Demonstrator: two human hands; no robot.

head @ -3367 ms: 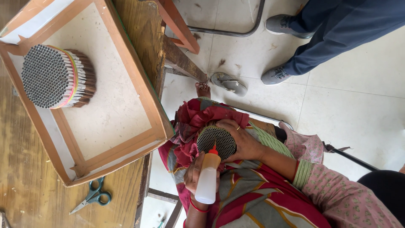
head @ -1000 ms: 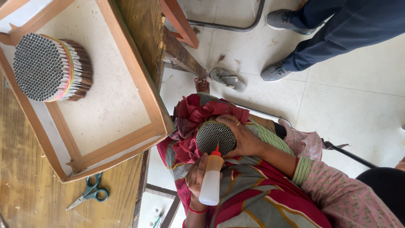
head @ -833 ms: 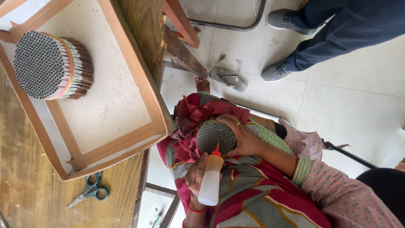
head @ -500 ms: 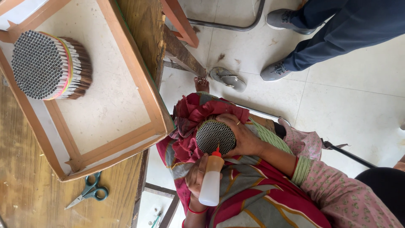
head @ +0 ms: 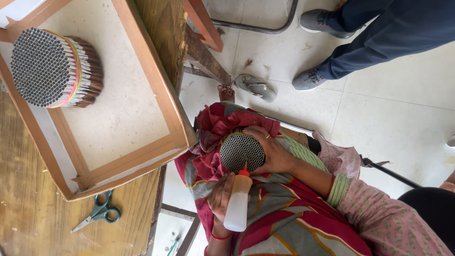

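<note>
My right hand (head: 274, 152) grips a round bundle of thin hollow tubes (head: 241, 151), its honeycomb end face turned up, resting on a red cloth (head: 215, 130) over my lap. My left hand (head: 219, 196) is wrapped around a white squeeze bottle (head: 236, 205) with a red nozzle. The nozzle tip touches the lower edge of the bundle's face. A second, larger tube bundle (head: 52, 68), held by coloured bands, lies on its side in a shallow brown-rimmed tray (head: 156, 90) on the wooden table (head: 28, 223) to the left.
Green-handled scissors (head: 99, 215) lie on the table below the tray. Another person's legs and grey shoes (head: 313, 78) stand on the tiled floor at the top right. A sandal (head: 256, 87) and a bare foot (head: 226, 92) sit by the table's legs.
Both hands keep their grip, and the nozzle stays at the bundle's face. Only the view shifts slightly.
</note>
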